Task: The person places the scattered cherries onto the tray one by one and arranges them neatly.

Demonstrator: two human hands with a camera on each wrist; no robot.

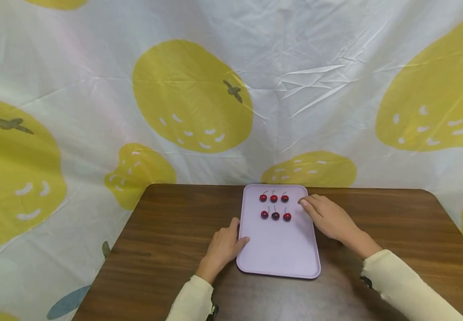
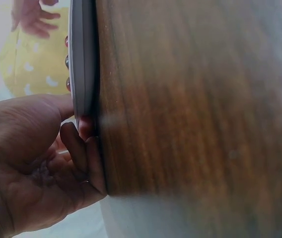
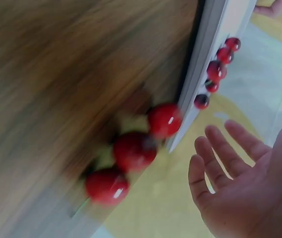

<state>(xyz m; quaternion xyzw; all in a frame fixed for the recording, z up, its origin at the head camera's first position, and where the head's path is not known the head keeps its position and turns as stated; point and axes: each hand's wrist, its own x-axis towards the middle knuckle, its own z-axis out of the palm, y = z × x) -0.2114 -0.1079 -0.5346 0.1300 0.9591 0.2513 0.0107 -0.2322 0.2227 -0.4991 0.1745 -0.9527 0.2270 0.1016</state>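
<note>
A pale lilac tray (image 1: 277,254) lies on the table, with red cherries (image 1: 274,199) in two rows of three on its far half, stems mostly pointing away. My left hand (image 1: 222,244) grips the tray's left edge, thumb over the rim and fingers curled against the side, as the left wrist view shows. Over the tray's right edge hovers my right hand (image 1: 329,218), its fingers relaxed and spread in the right wrist view, holding nothing. Three more cherries (image 3: 135,151) sit on the wood beside the tray there; in the head view the right hand hides them.
The brown wooden table (image 1: 175,240) extends on both sides of the tray. Behind it hangs a white cloth (image 1: 287,111) printed with large yellow fruit, close to the table's far edge.
</note>
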